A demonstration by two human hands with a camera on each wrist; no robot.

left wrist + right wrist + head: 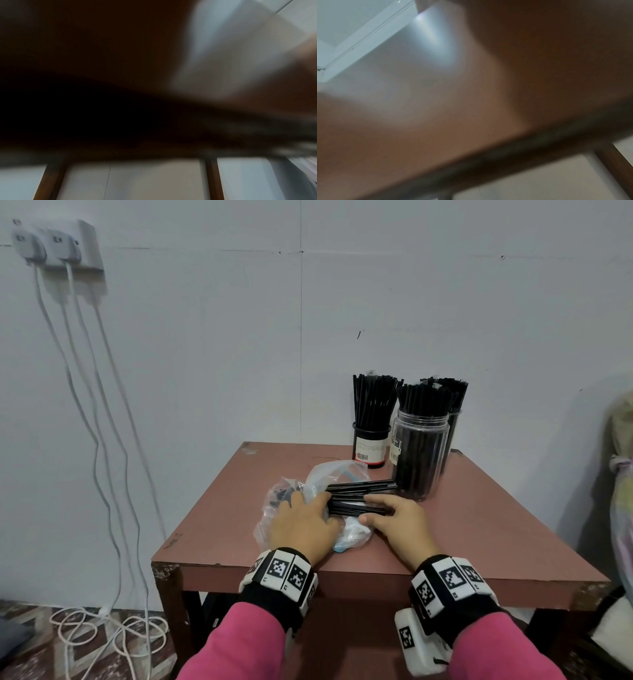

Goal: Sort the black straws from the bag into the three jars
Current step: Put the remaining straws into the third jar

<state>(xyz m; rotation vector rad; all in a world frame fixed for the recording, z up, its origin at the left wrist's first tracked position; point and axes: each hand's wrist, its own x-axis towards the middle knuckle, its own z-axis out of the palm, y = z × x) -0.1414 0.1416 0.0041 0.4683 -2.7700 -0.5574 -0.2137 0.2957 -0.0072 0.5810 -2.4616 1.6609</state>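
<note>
On the table point(479, 529), three jars point(418, 453) are standing at 1 o'clock, each holding straws. Both hands, left hand point(301, 525) and right hand point(399, 522), are pressing with straight fingers on loose straws point(363, 491) lying across one bag point(329, 474).

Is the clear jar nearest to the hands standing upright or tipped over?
Upright. The clear jar stands on its base on the table, and its straws point upward out of the open top.

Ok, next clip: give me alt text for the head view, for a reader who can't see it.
Two hands work at a loose bunch of black straws lying across a crumpled clear plastic bag on a reddish-brown table: the left hand rests on the bag, the right hand reaches over the straws. Three straw-filled jars stand at the back right.
</note>
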